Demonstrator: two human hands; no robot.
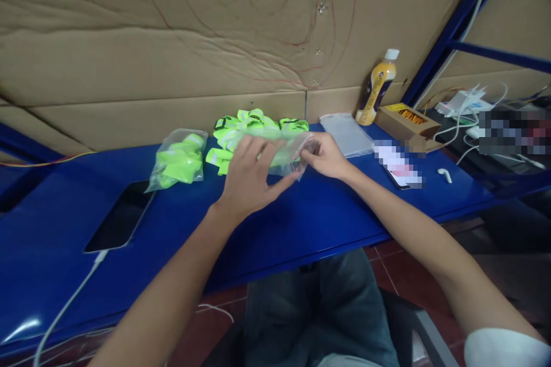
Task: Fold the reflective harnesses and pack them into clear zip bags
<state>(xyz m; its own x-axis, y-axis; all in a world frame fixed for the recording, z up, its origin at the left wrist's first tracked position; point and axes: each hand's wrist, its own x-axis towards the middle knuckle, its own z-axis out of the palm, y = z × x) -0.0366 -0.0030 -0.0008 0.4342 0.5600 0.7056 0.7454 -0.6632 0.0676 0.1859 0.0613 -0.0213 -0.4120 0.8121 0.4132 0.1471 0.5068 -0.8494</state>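
While the cardboard backing (172, 57) fills the view above, we work at the blue worktop (301, 223) below it. On its left lies a dark phone (123, 217) with a white charging cable (64, 309) running off the near edge. Behind our hands sits a loose heap of neon-yellow reflective bands (253, 123), and to its left a sealed bag of bands (178, 159). A stack of empty clear bags (346, 135) lies to the right, near a yellow drink bottle (379, 89) and an open cardboard box (402, 117), with a white earbud (445, 175) further out.

Between our hands, just above the worktop, we hold a clear zip bag (286, 152) with some yellow-green inside. Our left hand (249, 175) is spread, fingers laid along the bag's near face with the thumb below. Our right hand (325, 155) pinches the bag's right end between thumb and fingertips.

As we judge it, the thin film could slip from so light a pinch, or the mouth could close unevenly if the edges are not lined up, letting the contents slide out. A sweeping forearm might also nudge the phone or snag its cable.
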